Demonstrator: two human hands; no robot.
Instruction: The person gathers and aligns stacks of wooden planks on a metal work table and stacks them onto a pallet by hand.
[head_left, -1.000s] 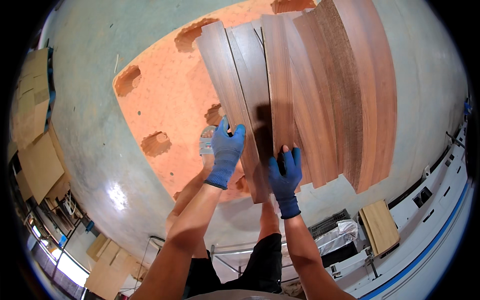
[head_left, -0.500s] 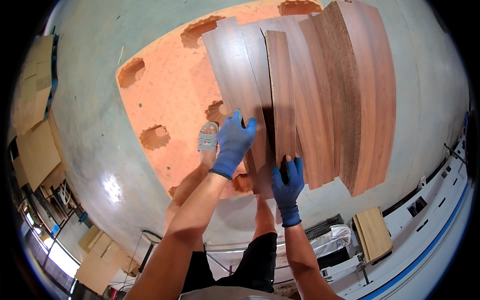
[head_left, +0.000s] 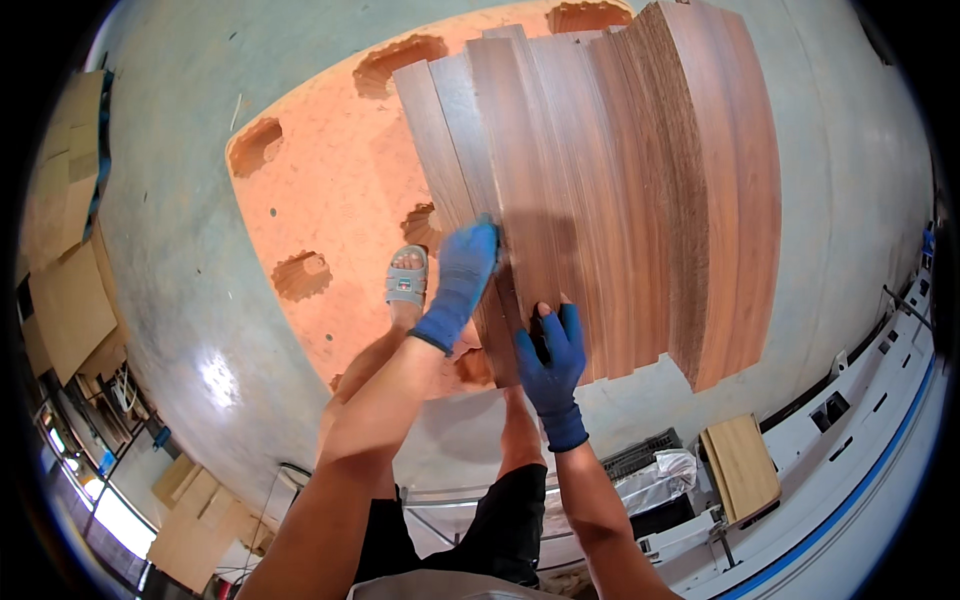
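Note:
Long brown wood-grain planks (head_left: pixel 620 200) lie side by side in overlapping layers on an orange pallet (head_left: pixel 350 200). My left hand (head_left: pixel 462 275), in a blue knit glove, is at the left long edge of one plank (head_left: pixel 520 150). Its fingers are blurred and partly hidden, so their grip cannot be made out. At the near end of the planks is my right hand (head_left: pixel 555 365), gloved too, with bare fingertips showing. Its thumb and fingers are apart and rest against the plank's near end. A narrow dark gap shows beside the plank, between the hands.
My sandalled foot (head_left: pixel 406 280) stands on the pallet, among its round recesses. Cardboard sheets (head_left: pixel 70 300) lean at the left. At the lower right are a long white machine frame (head_left: pixel 850 420) and a stack of light wood pieces (head_left: pixel 740 470).
The raised narrow plank between my hands now lies flat with the others, and the wide dark gap beside it has closed. Both hands have shifted slightly left; the left hand's fingers have drawn together.

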